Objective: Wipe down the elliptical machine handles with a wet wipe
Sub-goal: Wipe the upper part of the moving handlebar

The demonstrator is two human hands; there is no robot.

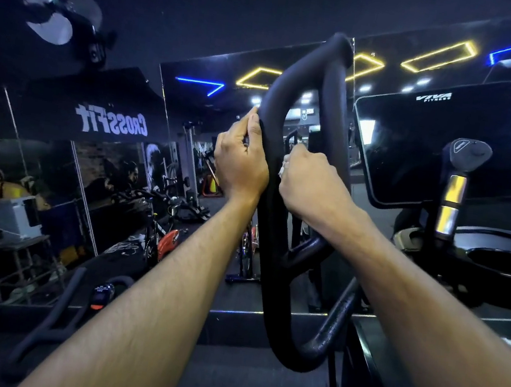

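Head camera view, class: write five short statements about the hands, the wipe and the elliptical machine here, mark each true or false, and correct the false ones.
1. The left hand grips the outer bar of the looped handle. True.
2. The white wipe is in the left hand. False: it shows at the right hand.
3. The console screen is lit and shows numbers. False: it is dark.
4. The cup holder sits below the console, at the right. True.
5. Both hands hang clear of the handle. False: both are at it.

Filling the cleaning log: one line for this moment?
step: wiping loop handle | left hand: grips outer bar | right hand: holds wet wipe | console: untouched
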